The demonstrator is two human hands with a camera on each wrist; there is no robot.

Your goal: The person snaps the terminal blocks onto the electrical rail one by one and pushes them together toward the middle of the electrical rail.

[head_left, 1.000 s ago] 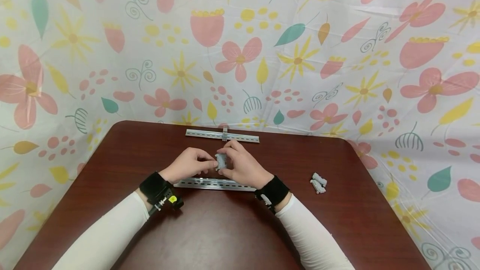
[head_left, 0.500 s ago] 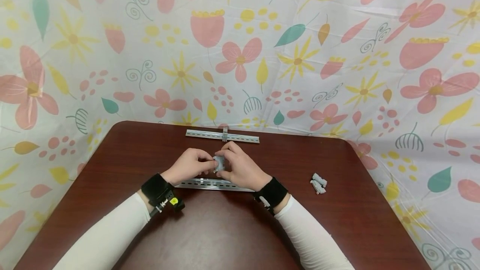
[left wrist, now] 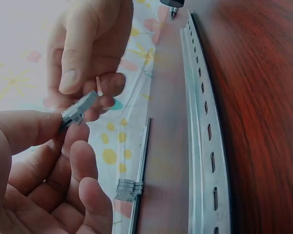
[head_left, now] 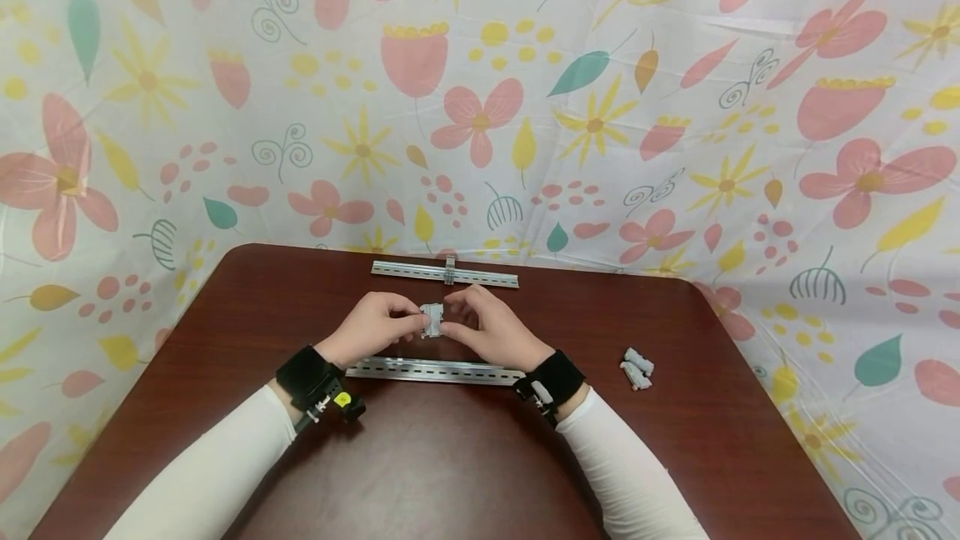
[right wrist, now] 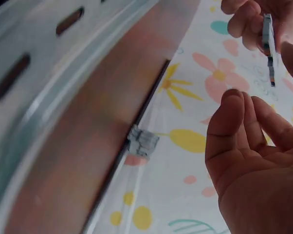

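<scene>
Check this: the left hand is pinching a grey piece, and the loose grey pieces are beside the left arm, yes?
Not quite: the head view shows the loose grey pieces beside the right arm. The left hand does pinch a grey piece.

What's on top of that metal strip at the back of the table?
A small cluster of gray blocks sits near the middle of the far metal strip. Slots show on either side; the stretch directly beneath the blocks is covered, so I can't see it.

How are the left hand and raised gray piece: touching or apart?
Touching: in the left wrist view, the left hand pinches the piece between thumb and finger.
</scene>
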